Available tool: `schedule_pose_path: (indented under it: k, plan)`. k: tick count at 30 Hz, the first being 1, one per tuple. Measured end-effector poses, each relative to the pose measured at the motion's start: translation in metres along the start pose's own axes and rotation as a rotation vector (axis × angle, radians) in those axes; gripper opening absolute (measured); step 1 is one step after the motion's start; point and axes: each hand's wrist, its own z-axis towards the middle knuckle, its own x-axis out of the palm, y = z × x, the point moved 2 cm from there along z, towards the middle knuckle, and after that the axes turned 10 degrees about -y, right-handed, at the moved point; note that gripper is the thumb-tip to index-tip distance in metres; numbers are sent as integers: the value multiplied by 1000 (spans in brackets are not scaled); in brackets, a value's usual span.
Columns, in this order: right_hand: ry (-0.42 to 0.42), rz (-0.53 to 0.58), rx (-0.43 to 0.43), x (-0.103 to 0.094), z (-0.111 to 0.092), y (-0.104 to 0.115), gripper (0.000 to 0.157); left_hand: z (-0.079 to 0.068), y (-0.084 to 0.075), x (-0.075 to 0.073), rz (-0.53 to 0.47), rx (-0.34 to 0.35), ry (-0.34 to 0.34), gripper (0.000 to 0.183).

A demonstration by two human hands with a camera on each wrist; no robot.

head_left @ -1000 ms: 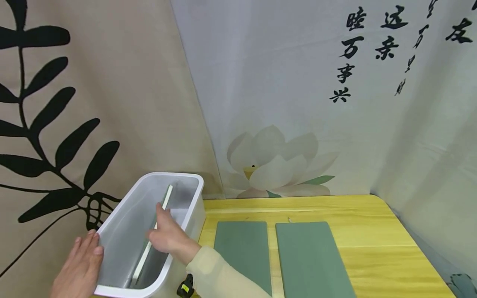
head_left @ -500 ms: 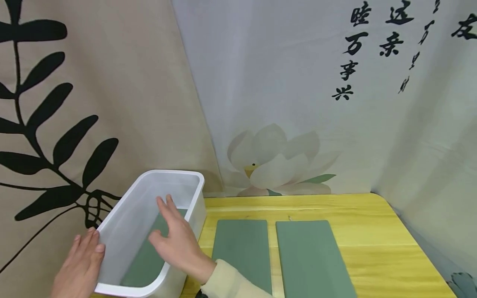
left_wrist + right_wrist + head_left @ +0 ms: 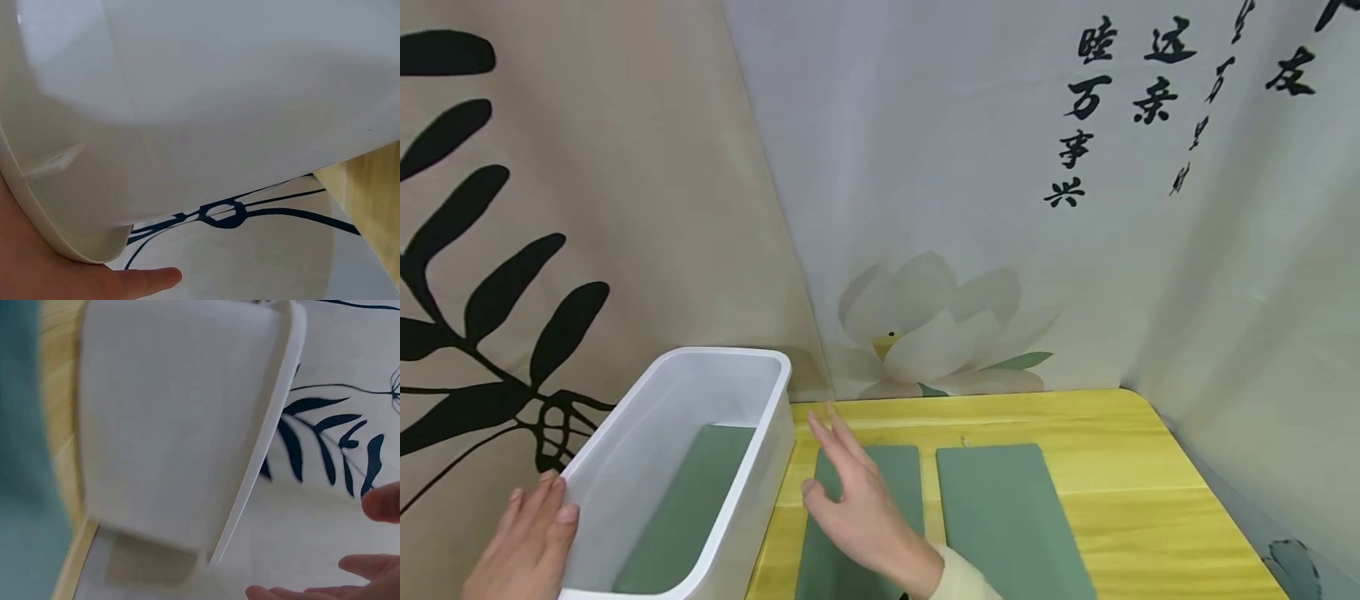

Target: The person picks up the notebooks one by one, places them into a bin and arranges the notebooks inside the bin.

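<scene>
A white plastic bin point(image 3: 775, 467) stands at the left of the table. Flat on its floor lies a green rectangular board point(image 3: 688, 508). My left hand point(image 3: 523, 537) rests on the bin's left rim with fingers straight; in the left wrist view its fingers point(image 3: 147, 282) lie along the rim's edge. My right hand point(image 3: 868, 500), fingers spread and holding nothing, hovers right of the bin. It overlaps a second green board point(image 3: 898, 475) in the head view. A third green board point(image 3: 1011, 517) lies beside that one.
The boards lie on a yellow wood-grain table point(image 3: 1135, 500). Behind it hangs a pale curtain point(image 3: 962, 167) with a lotus print and black characters. At the left is a beige curtain point(image 3: 647, 208) with black leaves.
The board in the bin went from standing on edge in my right hand to lying flat, let go. My right hand then moved right, out of the bin. The left hand kept to the rim.
</scene>
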Motion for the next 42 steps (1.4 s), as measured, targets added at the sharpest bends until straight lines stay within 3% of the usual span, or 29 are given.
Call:
schedule_pose_path:
  k: [6, 17, 22, 28, 35, 42]
  plan:
    - [-22, -156, 40, -44, -9, -26, 64, -4, 9, 2, -2, -61, 0, 65]
    - [-84, -451, 138, -128, -35, -91, 66, 5, 4, -8, -17, -24, 30, 64]
    - [-46, -601, 230, -162, -53, -120, 76, 7, 7, -5, -41, -54, 76, 65]
    - [37, -782, 349, -198, -74, -149, 91, 0, 12, 3, -64, -29, 33, 63]
    - [146, -873, 465, -216, -90, -175, 108, -7, 6, 5, -46, -27, -33, 60]
    - [213, -890, 457, -207, -86, -184, 119, -6, 4, 0, -43, -48, -21, 61]
